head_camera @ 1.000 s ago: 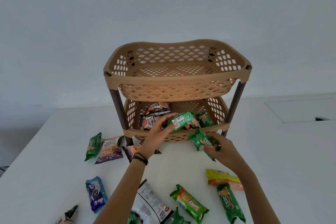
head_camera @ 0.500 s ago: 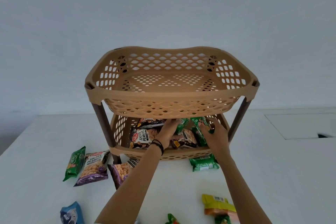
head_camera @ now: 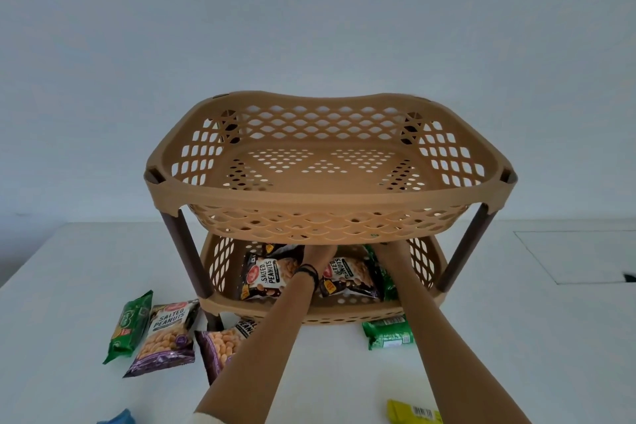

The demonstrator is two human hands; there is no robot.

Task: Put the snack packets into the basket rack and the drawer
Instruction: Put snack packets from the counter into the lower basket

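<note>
A tan two-tier basket rack (head_camera: 330,196) with brown posts stands on the white table. Its top basket holds nothing. The lower basket (head_camera: 344,311) holds two black salted-peanut packets (head_camera: 266,274) (head_camera: 347,277) and a green packet (head_camera: 383,274) at the right. Both my arms reach into the lower basket. My left hand (head_camera: 318,255), with a black band at its wrist, lies between the two peanut packets. My right hand (head_camera: 389,249) is beside the green packet. The upper basket's front wall hides the fingers of both hands.
On the table left of the rack lie a green packet (head_camera: 129,325) and two purple peanut packets (head_camera: 165,337) (head_camera: 220,348). Another green packet (head_camera: 389,334) lies in front of the rack. Yellow (head_camera: 413,418) and blue (head_camera: 117,419) packets show at the bottom edge. A recessed panel (head_camera: 568,255) sits at the right.
Both hands have gone from the rack's front, each with a green packet, deep into the lower basket. The view has closed in on the rack.
</note>
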